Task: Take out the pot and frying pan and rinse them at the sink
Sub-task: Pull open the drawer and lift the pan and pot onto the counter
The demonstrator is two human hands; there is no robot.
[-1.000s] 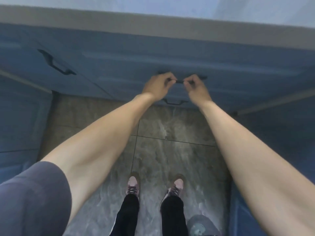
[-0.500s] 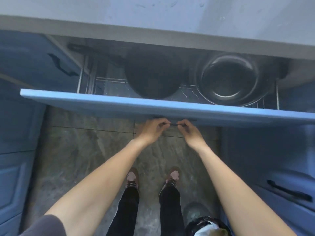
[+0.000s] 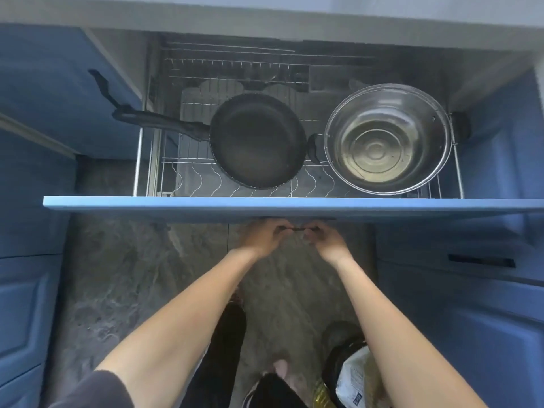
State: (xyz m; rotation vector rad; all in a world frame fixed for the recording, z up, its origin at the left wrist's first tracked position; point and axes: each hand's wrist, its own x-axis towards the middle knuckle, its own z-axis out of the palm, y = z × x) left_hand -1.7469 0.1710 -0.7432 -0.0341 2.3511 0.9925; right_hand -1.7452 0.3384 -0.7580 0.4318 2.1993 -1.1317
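Note:
A blue drawer (image 3: 206, 205) stands pulled far out under the grey countertop. In its wire rack lies a black frying pan (image 3: 257, 139), its long handle pointing left. To its right sits a shiny steel pot (image 3: 387, 138) with black side handles. My left hand (image 3: 263, 235) and my right hand (image 3: 328, 238) both grip the dark drawer handle (image 3: 297, 229) just below the drawer's front edge, side by side. Both hands are in front of the pan and pot, apart from them.
Blue cabinet doors flank the drawer on both sides, with a black handle (image 3: 481, 261) at the right. A grey stone-tile floor (image 3: 141, 269) lies below. A bin with a plastic bag (image 3: 350, 375) stands by my right leg.
Both hands pulled the drawer from shut to far open, towards me. The pan and pot, hidden at first, are now in full view.

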